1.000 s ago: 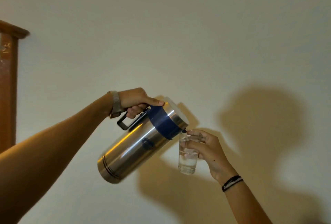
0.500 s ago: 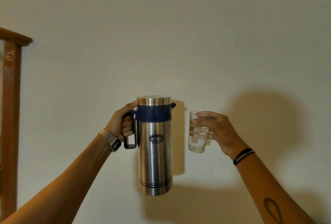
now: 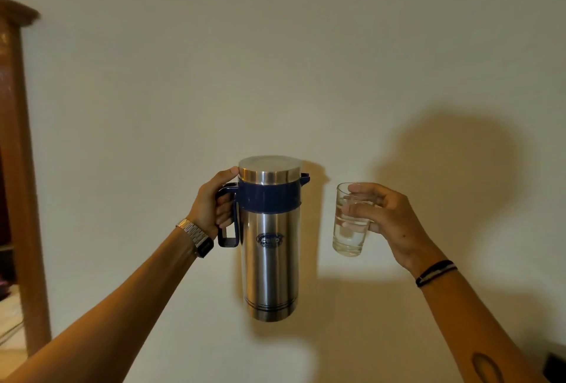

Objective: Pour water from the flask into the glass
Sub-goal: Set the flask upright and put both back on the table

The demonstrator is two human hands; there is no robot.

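Observation:
A steel flask (image 3: 270,257) with a dark blue collar, spout and handle hangs upright in the air in front of a pale wall. My left hand (image 3: 211,205) grips its handle, thumb resting against the lid. To the right, apart from the flask, my right hand (image 3: 382,217) holds a clear glass (image 3: 349,235) upright by its upper part. The glass is partly filled with water. The spout points toward the glass with a gap between them.
A plain cream wall (image 3: 275,61) fills the background, with shadows of the flask and my arm on it. A brown wooden frame (image 3: 21,168) stands along the left edge. A dark object (image 3: 556,367) shows at the bottom right corner.
The flask went from tilted with its spout at the glass rim to upright. The glass moved away to the right and rose; both have stayed nearly still for the last half second.

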